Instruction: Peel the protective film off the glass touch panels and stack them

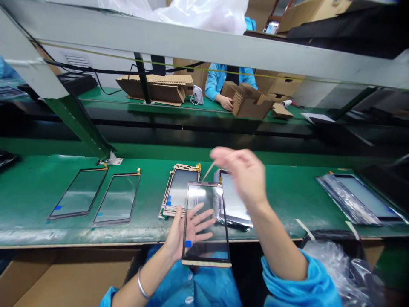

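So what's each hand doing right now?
Left hand: open, fingers spread behind a glass screen panel, apparently supporting it.
Right hand: closed, pinching a thin stick; slightly blurred.

Left hand [188, 230] splayed — right hand [239, 175] raised, pinching.

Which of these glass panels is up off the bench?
The gold-edged glass panel with the blue tab, held up against the left hand; the others lie flat on the green bench.
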Demonstrator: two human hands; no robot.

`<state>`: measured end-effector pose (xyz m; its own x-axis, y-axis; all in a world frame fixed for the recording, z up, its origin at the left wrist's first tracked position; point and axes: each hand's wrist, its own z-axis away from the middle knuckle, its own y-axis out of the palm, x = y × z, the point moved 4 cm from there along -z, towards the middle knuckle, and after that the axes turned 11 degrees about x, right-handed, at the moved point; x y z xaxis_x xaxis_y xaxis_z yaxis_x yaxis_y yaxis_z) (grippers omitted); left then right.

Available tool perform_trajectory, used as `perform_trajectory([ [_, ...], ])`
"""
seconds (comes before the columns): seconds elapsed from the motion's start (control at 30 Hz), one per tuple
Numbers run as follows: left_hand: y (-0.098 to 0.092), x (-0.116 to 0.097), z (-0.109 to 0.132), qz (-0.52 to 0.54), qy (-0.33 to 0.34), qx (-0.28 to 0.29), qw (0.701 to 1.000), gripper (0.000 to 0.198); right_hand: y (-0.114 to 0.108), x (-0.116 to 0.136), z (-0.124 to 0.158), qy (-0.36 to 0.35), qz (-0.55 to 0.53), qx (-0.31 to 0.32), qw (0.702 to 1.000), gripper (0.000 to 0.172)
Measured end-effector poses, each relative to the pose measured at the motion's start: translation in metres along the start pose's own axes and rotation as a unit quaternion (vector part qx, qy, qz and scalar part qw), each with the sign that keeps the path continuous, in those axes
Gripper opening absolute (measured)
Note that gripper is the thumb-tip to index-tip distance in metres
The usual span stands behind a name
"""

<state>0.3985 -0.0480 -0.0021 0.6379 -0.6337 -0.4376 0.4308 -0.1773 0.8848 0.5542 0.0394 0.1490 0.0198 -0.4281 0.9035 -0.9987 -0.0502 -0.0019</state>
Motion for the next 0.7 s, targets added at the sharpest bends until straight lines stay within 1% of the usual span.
perform_trajectory([
  [0.03,0.000,-0.002,0.002,-0.012,0.004,0.003,1.000,0.062,-0.028,0.011,-0.001,-0.099,0.084,-0.135,0.982,0.012],
  [0.07,0.000,-0.005,0.004,-0.032,0.013,0.001,0.999,0.054,-0.052,0.020,0.009,-0.187,0.161,-0.258,0.934,0.012],
  [0.1,-0.001,-0.009,0.006,-0.053,0.026,-0.006,0.998,0.048,-0.070,0.024,0.025,-0.247,0.216,-0.348,0.878,0.012],
  [0.13,-0.001,-0.013,0.008,-0.073,0.040,-0.015,0.996,0.045,-0.082,0.023,0.044,-0.270,0.249,-0.394,0.842,0.012],
  [0.17,-0.001,-0.018,0.009,-0.089,0.055,-0.023,0.994,0.044,-0.088,0.017,0.064,-0.255,0.268,-0.400,0.839,0.011],
  [0.2,-0.001,-0.023,0.009,-0.102,0.072,-0.027,0.992,0.043,-0.089,0.006,0.084,-0.191,0.289,-0.369,0.862,0.007],
  [0.23,0.001,-0.027,0.009,-0.111,0.089,-0.028,0.989,0.042,-0.084,-0.009,0.103,-0.093,0.301,-0.298,0.901,0.002],
  [0.27,0.003,-0.031,0.009,-0.120,0.105,-0.028,0.987,0.041,-0.072,-0.027,0.123,0.009,0.285,-0.202,0.937,0.004],
  [0.3,0.006,-0.034,0.008,-0.129,0.119,-0.027,0.984,0.041,-0.056,-0.043,0.144,0.084,0.247,-0.109,0.959,0.006],
  [0.33,0.009,-0.036,0.007,-0.138,0.131,-0.026,0.981,0.040,-0.040,-0.056,0.163,0.139,0.204,-0.059,0.967,0.006],
  [0.37,0.012,-0.038,0.007,-0.148,0.138,-0.025,0.979,0.040,-0.025,-0.065,0.179,0.172,0.165,-0.031,0.971,0.007],
  [0.4,0.016,-0.038,0.006,-0.158,0.144,-0.025,0.977,0.040,-0.014,-0.070,0.189,0.189,0.135,-0.026,0.972,0.006],
  [0.47,0.022,-0.037,0.007,-0.178,0.150,-0.027,0.972,0.039,-0.003,-0.073,0.198,0.193,0.109,-0.051,0.974,0.006],
  [0.57,0.029,-0.035,0.010,-0.204,0.157,-0.039,0.966,0.040,-0.003,-0.069,0.196,0.185,0.109,-0.063,0.975,0.004],
  [0.7,0.033,-0.033,0.016,-0.231,0.159,-0.061,0.958,0.040,-0.009,-0.069,0.193,0.172,0.113,-0.038,0.978,0.005],
])
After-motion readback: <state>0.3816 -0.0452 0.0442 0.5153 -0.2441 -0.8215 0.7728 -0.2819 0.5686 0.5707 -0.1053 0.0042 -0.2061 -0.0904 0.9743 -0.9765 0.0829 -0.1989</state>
